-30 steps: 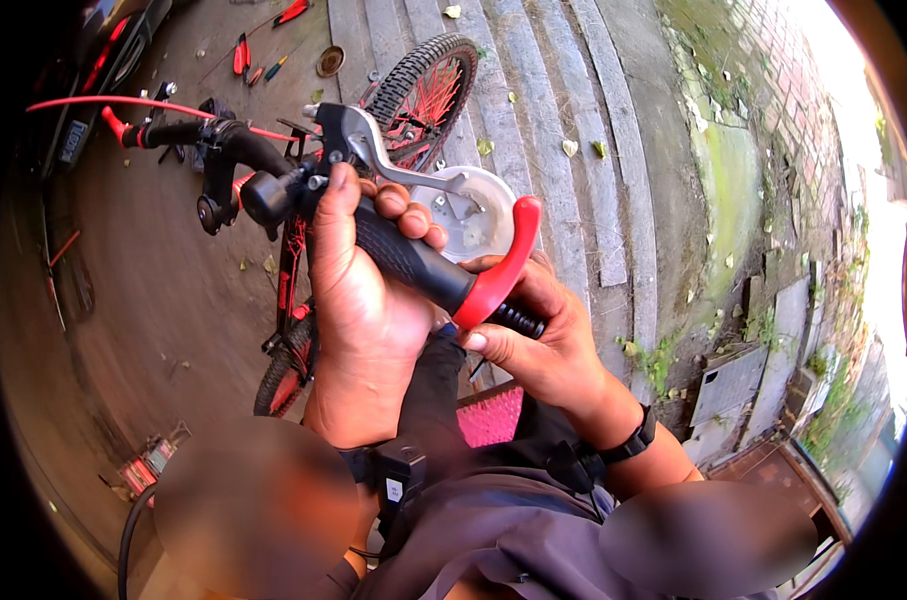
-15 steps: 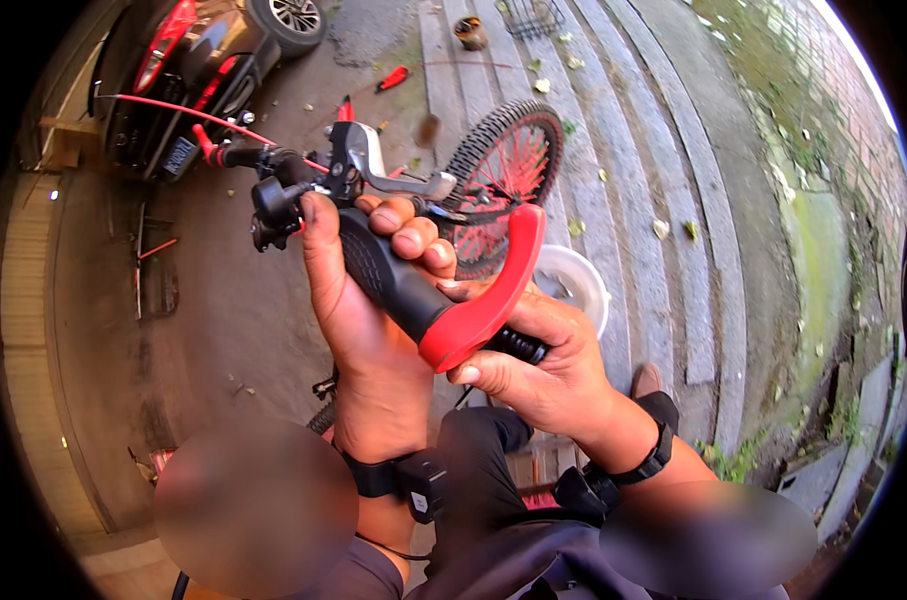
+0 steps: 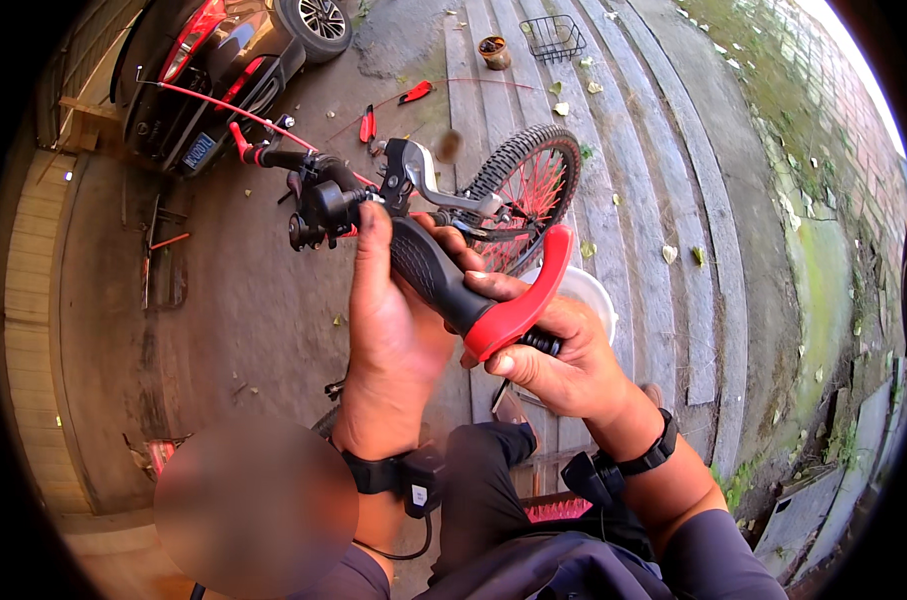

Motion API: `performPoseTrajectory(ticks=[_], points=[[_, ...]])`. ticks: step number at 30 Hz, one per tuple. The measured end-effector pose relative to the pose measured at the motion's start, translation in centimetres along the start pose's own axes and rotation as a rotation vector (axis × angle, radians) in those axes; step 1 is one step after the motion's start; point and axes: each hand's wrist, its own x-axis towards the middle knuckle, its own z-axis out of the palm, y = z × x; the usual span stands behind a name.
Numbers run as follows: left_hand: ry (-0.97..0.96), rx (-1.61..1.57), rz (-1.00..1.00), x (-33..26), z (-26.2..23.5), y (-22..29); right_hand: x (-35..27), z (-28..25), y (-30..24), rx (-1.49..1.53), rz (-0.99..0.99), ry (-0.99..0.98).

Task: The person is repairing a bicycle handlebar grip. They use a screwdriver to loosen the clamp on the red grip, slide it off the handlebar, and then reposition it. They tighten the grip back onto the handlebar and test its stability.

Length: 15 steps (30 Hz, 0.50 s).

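A black rubber handlebar grip (image 3: pixel 435 275) with a curved red bar end (image 3: pixel 545 290) points toward me. My left hand (image 3: pixel 393 325) is closed around the grip from the left, its thumb up by the black shifter (image 3: pixel 331 205). Its fingers are partly hidden on the far side. My right hand (image 3: pixel 578 365) pinches the bar end where it meets the grip, with thumb and fingers on opposite sides. Beside that thumb a black ribbed piece (image 3: pixel 543 342) shows. Just beyond my left hand sits a silver and black brake lever (image 3: pixel 423 180).
The bike's front wheel (image 3: pixel 538 185) with red spokes stands beyond my hands, a white bucket (image 3: pixel 598 300) beside it. Red-handled tools (image 3: pixel 414 92), a rusty can (image 3: pixel 494 52) and a wire basket (image 3: pixel 553 38) lie farther off. A dark car (image 3: pixel 233 85) is parked far left.
The view has shifted slightly, and both hands with the grip sit farther right in it. My left fingers have slipped lower on the grip's far side; the right index finger reaches farther along it.
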Motion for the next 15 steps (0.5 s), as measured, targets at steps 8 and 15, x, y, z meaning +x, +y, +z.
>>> performPoseTrajectory(ticks=[8, 15], points=[[0.021, 0.075, 0.012, 2.2, -0.3, 2.8, 0.6, -0.5, -0.1, -0.133, -0.095, 0.032], [0.053, -0.1, -0.009, 2.2, -0.4, 3.1, 0.2, -0.2, -0.6, 0.087, 0.068, 0.024]])
